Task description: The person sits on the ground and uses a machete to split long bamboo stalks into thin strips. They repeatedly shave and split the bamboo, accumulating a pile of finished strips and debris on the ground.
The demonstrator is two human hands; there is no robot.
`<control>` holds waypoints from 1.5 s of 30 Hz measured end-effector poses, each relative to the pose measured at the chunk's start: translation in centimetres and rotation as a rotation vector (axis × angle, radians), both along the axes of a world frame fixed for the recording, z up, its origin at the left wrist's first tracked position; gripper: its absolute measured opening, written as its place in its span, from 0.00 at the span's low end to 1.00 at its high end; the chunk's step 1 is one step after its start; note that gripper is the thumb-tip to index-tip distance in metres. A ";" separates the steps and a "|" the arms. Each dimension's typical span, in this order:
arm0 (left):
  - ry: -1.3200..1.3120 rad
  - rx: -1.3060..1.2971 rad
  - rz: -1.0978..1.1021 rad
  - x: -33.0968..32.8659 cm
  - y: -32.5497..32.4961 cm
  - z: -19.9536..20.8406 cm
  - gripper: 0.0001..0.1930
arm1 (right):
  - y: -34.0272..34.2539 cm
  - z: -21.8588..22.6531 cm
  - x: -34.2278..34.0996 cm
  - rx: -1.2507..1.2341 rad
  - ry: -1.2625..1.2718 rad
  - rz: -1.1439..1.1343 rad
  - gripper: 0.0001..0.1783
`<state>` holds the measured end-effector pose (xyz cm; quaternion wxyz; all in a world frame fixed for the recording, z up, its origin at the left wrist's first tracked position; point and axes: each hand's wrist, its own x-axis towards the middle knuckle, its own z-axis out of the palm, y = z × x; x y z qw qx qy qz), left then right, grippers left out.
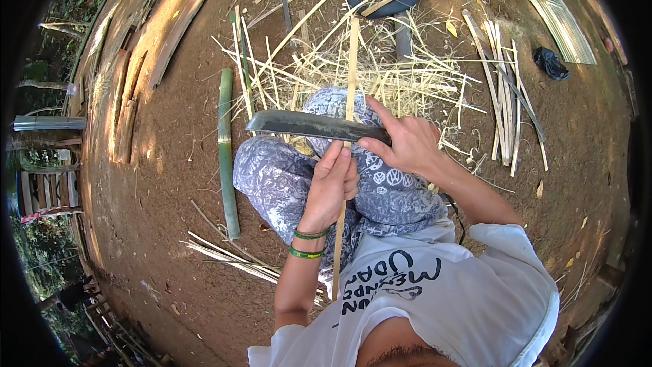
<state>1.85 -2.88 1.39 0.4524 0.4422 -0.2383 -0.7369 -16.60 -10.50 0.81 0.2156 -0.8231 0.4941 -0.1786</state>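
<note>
Seated on bare earth, a person's left hand (331,183) pinches a long bamboo strip (351,75) over the lap. The right hand (405,146) is clenched around a dark knife (305,124), its blade laid across the strip; bamboo shavings (407,78) lie beyond.

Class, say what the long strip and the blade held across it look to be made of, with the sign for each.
Long strip: probably split bamboo, pale yellow, straight and matt. Blade: likely dark, dull metal, with a paler cutting edge.

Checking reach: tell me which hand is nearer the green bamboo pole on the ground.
Left. The left hand grips the bamboo strip nearer the green bamboo pole; the right hand, holding the knife, is farther.
</note>
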 end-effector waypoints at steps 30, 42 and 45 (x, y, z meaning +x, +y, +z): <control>-0.152 0.017 0.102 -0.5 3.8 0.2 0.25 | -1.6 -3.2 -6.6 0.013 -0.585 -0.287 0.41; -0.093 -0.040 0.101 -0.4 -0.4 0.2 0.16 | 2.0 -0.9 -2.1 -0.043 -0.075 0.016 0.48; -0.102 -0.028 0.062 -0.5 0.4 -0.2 0.11 | 1.3 -1.1 -1.2 -0.065 -0.063 0.048 0.49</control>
